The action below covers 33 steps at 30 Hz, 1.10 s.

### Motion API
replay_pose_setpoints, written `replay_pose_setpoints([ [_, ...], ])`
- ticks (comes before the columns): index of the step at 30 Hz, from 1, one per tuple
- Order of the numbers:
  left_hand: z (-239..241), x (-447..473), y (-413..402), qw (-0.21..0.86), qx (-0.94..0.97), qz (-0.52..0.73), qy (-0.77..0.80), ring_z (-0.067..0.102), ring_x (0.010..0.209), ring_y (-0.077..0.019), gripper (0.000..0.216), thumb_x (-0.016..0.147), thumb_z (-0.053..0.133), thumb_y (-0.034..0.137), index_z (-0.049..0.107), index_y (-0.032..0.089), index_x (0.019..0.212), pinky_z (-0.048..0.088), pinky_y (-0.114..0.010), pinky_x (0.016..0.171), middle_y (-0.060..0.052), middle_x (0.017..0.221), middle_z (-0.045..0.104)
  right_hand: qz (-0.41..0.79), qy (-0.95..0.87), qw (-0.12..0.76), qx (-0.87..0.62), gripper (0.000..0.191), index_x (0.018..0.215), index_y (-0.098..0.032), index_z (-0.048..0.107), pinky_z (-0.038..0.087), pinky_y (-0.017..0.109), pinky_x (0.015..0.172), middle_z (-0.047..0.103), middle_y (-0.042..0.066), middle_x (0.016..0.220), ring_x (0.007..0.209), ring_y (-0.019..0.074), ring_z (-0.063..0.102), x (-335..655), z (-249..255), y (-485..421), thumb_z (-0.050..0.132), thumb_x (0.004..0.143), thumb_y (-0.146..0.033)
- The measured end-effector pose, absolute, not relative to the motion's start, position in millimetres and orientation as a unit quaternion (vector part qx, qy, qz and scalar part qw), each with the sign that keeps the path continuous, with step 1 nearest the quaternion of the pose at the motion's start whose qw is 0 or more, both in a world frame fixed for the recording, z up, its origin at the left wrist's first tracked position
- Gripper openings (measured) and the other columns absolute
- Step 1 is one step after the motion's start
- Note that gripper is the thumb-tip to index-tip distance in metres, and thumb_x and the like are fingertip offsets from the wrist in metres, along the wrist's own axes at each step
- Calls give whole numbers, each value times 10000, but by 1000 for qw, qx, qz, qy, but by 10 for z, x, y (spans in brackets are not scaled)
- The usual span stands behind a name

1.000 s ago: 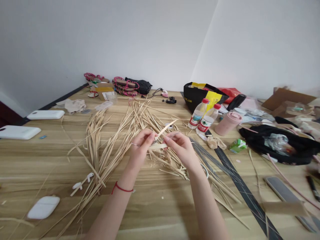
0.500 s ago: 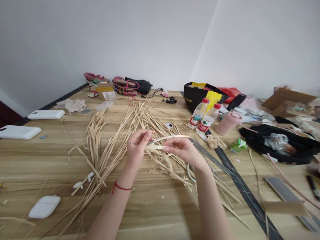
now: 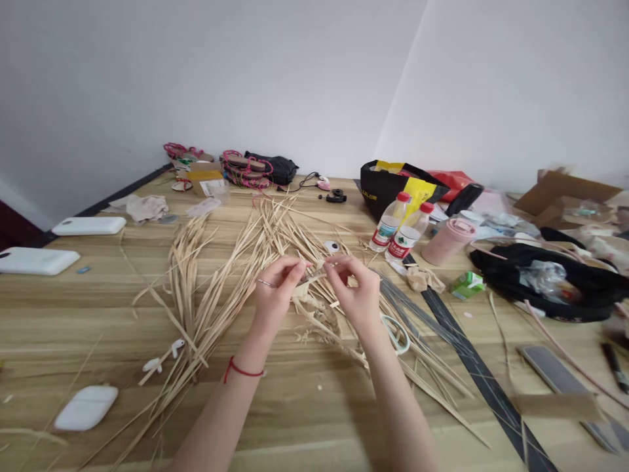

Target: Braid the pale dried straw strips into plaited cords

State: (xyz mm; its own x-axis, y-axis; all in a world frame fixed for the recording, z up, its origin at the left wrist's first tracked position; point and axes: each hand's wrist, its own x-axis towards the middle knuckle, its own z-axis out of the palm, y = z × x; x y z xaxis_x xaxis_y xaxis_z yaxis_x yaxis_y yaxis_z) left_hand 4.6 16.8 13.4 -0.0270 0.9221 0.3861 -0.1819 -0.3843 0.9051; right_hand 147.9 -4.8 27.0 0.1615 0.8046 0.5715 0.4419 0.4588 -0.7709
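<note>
Straw strip (image 3: 314,274), pale and flat, pinched between both hands just above the braided piece. Half a second before, arched long and free out past the right hand; a second before, pointed up like a blade; by this moment folded in short and tucked tight between the fingertips, so another fold of the weave judged as just laid down. Left hand (image 3: 276,295) closed narrow on the near end, thumb against forefinger, thin ring on one finger, red cord at the wrist below. Right hand (image 3: 354,292) curled over the far end, fingertips clamped on the same strip, almost touching the left. Directly beneath the grip, woven straw piece (image 3: 319,313): knobbly, plaited, fibrous, frayed ends sticking out. Behind and to the left of the grip, loose straw (image 3: 216,288) fanned in long dry ribbons, matte and stiff. Under everything, wooden table (image 3: 98,328), smooth, striped grain. Well off to the right of the grip, two clear plastic bottles (image 3: 400,237) with red caps, then a pink cup (image 3: 448,241), rounded and matte.
</note>
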Motion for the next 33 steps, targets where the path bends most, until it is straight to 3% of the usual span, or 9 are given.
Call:
replay_pose_setpoints([
  [4,134,48,164,439,546,626,342,575,658,-120,182,783,667,368,700,189,788,459,-219,612,-26,751,664,302,-588,611,-435,159,903,-208,661,535,317,747,704,65,931,804,177,660,1430,295,-41,597,825,-331],
  [8,133,52,163,438,550,625,339,575,649,-118,183,787,662,371,696,191,789,463,-218,602,-27,764,667,404,-579,577,-411,259,1033,-215,646,554,339,750,705,70,982,804,179,669,1451,295,-22,585,830,-363],
  [14,141,51,163,439,547,627,339,595,661,-122,171,797,652,360,705,199,821,478,-224,625,-25,762,675,235,-635,540,-500,153,874,-202,708,503,307,735,710,69,905,794,183,636,1523,298,-45,618,800,-301],
  [21,159,61,146,437,554,617,349,593,660,-129,196,791,655,377,704,189,822,486,-230,621,-31,747,671,228,-669,459,-539,291,834,-164,717,416,256,594,692,38,719,593,142,553,1543,279,-27,543,851,-397],
  [27,169,73,138,450,557,611,339,573,630,-116,182,783,664,362,702,184,788,479,-212,605,-18,688,648,268,-669,405,-563,510,568,-146,609,255,231,443,452,-25,450,440,89,366,1543,289,-39,465,861,-538],
  [33,154,85,145,451,549,612,348,589,650,-113,177,786,662,353,707,185,817,481,-206,606,-31,776,690,233,-639,420,-600,339,680,-150,666,295,218,449,507,-21,469,439,90,409,1570,397,-140,581,801,-454],
])
